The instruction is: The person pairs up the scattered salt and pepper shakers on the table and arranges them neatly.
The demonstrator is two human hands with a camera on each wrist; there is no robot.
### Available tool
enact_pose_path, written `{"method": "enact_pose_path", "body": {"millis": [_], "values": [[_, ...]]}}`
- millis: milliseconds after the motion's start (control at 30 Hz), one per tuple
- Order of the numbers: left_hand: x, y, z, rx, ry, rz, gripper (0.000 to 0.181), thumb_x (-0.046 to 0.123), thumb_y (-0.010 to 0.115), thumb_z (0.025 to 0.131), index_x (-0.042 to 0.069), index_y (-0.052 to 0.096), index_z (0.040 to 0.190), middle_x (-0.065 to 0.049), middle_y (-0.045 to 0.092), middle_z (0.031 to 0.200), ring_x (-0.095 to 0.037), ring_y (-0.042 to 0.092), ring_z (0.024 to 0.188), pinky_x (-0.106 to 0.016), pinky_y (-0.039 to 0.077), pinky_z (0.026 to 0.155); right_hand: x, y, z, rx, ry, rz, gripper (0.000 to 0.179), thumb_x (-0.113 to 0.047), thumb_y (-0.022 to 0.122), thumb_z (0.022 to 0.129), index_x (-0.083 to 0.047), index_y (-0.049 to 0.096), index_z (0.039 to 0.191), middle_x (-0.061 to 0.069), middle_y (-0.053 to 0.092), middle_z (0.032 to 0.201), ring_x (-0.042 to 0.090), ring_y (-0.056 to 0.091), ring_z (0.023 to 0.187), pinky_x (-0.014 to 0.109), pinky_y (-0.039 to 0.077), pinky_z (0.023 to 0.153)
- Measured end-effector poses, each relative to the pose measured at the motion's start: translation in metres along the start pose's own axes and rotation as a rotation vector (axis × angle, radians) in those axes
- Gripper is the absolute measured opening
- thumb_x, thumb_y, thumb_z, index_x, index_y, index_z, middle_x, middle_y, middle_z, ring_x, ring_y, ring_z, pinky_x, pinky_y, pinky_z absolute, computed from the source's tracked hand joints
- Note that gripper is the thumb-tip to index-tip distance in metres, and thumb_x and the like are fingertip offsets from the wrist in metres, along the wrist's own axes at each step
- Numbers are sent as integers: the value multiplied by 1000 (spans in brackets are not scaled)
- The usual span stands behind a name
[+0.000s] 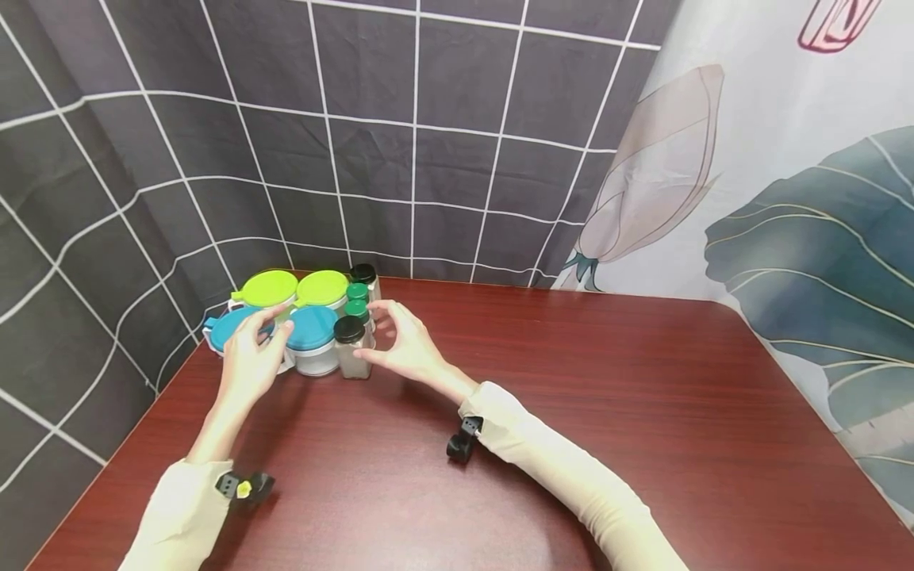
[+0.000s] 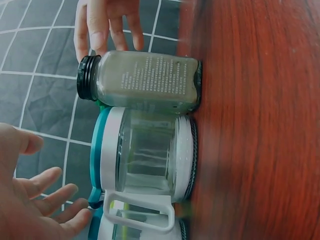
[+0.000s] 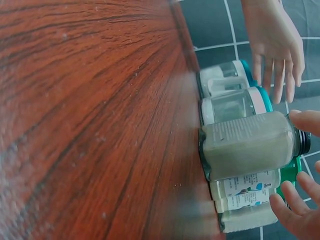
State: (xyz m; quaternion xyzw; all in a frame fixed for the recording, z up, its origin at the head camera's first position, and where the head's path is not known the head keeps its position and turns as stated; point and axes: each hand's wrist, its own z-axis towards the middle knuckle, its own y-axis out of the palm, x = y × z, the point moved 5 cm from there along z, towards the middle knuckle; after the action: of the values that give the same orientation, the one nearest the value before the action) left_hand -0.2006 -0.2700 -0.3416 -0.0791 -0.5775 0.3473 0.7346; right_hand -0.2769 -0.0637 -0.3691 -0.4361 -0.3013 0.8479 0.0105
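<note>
My right hand (image 1: 407,345) is beside a square glass spice jar (image 1: 353,361) with a black lid, fingers spread. In the right wrist view its thumb (image 3: 305,121) is close to the jar's neck; whether it touches, I cannot tell. Its other fingers are near two green-capped bottles (image 1: 359,309). My left hand (image 1: 250,357) hovers over the blue-lidded jars with loosely spread fingers. One blue-lidded glass jar (image 2: 150,150) with a white handle stands against the spice jar; the other blue-lidded jar (image 1: 232,327) is partly hidden by the left hand.
Two jars with lime-green lids, left (image 1: 267,287) and right (image 1: 321,287), stand behind the blue-lidded ones. Another black-lidded jar (image 1: 366,276) is at the back. A dark tiled-pattern curtain (image 1: 457,174) hangs behind the reddish wooden table (image 1: 571,381).
</note>
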Motion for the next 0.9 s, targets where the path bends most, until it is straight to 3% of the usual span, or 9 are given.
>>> {"method": "enact_pose_path", "body": {"millis": [433, 900], "values": [[-7, -1, -5, -16, 5, 30, 44, 24, 55, 97, -2, 52, 133, -27, 50, 135, -42, 47, 126, -55, 39, 104, 3, 4, -2, 7, 29, -29, 65, -21, 85, 70, -9, 52, 125, 9, 65, 110, 25, 67, 95, 28, 55, 81], [-9, 3, -6, -21, 28, 59, 42, 20, 56, 95, -4, 54, 130, -29, 54, 129, -41, 54, 119, -52, 41, 103, 2, 9, -2, -5, 35, -25, 64, -19, 85, 70, -10, 53, 124, 9, 64, 113, 25, 67, 95, 29, 55, 82]]}}
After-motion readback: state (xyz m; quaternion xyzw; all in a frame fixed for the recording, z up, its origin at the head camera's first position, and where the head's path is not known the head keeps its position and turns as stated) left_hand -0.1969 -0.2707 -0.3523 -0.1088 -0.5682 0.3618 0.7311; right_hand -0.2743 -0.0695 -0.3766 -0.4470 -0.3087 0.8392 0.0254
